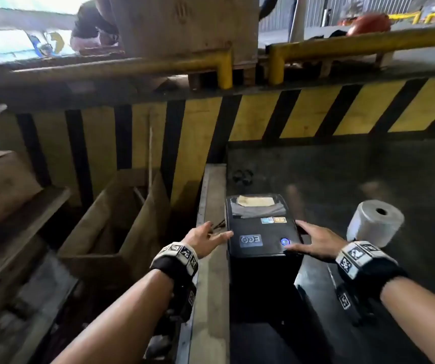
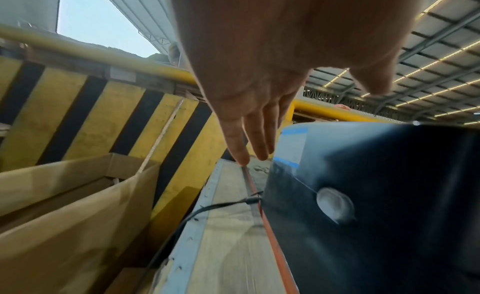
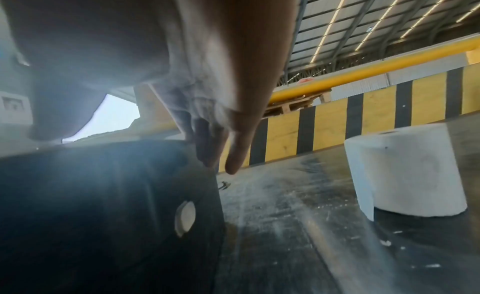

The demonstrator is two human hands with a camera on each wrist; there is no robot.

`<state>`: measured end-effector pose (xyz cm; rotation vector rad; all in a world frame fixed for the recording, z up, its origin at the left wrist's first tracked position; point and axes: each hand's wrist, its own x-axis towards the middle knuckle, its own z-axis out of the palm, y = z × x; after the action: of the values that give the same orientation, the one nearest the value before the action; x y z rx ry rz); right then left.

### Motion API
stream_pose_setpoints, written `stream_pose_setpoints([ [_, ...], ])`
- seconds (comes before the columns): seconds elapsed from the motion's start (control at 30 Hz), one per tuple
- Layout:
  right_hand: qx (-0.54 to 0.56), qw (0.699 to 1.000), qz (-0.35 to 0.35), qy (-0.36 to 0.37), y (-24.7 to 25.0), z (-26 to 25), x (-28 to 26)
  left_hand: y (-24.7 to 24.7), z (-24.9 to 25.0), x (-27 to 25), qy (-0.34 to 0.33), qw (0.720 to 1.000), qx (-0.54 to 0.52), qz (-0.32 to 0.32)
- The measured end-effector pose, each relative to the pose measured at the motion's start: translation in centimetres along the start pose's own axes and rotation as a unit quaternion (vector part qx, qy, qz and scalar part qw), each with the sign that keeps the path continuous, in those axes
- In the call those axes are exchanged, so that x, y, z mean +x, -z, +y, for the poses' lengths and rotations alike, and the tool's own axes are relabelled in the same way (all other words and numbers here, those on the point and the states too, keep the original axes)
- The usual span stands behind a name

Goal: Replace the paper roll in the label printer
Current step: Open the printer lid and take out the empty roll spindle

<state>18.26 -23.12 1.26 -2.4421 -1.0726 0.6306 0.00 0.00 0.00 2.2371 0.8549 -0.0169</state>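
Observation:
A black label printer (image 1: pixel 261 232) with a lit blue button stands on the dark table, its lid down. My left hand (image 1: pixel 206 239) hovers at the printer's left side with straight fingers, the thumb tip at the lid's left edge. In the left wrist view the fingers (image 2: pixel 249 138) point down beside the printer's side (image 2: pixel 376 195), which has a round grey button. My right hand (image 1: pixel 313 241) lies spread over the lid's right edge, fingers straight. A white paper roll (image 1: pixel 375 223) stands on end to the right of the printer (image 3: pixel 103 206), seen as roll (image 3: pixel 405 171) in the right wrist view.
An open cardboard box (image 1: pixel 114 219) sits below the table's left edge. A yellow and black striped wall (image 1: pixel 263 119) with yellow rails (image 1: pixel 342 46) runs behind. A thin black cable (image 2: pixel 207 208) leads to the printer's left side. Another person crouches far behind.

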Motion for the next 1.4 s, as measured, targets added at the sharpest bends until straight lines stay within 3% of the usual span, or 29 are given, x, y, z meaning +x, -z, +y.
stream_pose_setpoints([
  [0.17,0.066,0.997,-0.047,0.006,-1.6,2.0,1.0,-2.6,-0.3,-0.6,-0.064,0.994,-0.018,-0.089],
  [0.47,0.091,0.996,-0.007,0.017,-3.6,2.5,-0.2,-5.1,-0.6,-0.5,-0.06,0.998,-0.002,-0.035],
  [0.9,0.087,0.995,0.037,0.012,-3.0,1.7,-1.1,-4.4,0.3,-1.4,-0.071,0.997,0.008,-0.028],
  [1.03,0.082,0.996,0.046,0.012,-1.9,1.0,-0.9,-3.5,1.4,-1.8,-0.082,0.996,-0.011,0.023],
  [1.4,0.048,0.981,0.182,-0.036,3.8,-3.6,2.6,1.9,6.8,1.8,-0.028,0.989,-0.007,0.148],
])
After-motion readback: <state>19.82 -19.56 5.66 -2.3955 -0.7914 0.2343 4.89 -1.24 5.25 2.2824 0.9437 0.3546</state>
